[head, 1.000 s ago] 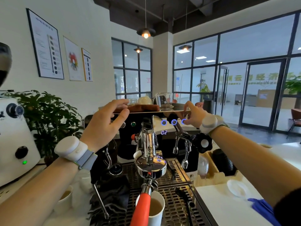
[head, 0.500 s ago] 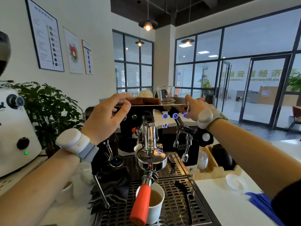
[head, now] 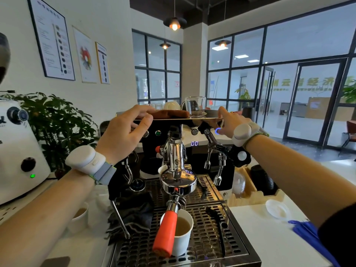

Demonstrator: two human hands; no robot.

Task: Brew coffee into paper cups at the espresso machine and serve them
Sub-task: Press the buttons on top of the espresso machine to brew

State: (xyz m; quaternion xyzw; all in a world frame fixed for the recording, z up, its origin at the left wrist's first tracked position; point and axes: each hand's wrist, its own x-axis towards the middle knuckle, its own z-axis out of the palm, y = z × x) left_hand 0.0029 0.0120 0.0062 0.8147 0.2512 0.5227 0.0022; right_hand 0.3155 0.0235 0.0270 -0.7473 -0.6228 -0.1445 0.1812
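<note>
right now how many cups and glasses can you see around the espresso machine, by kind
Paper cups: 3, one under the portafilter, one left of the machine, one behind the group head
Glass cups on top: 1
White ceramic cups on top, upside down: 1
Total: 5
</note>
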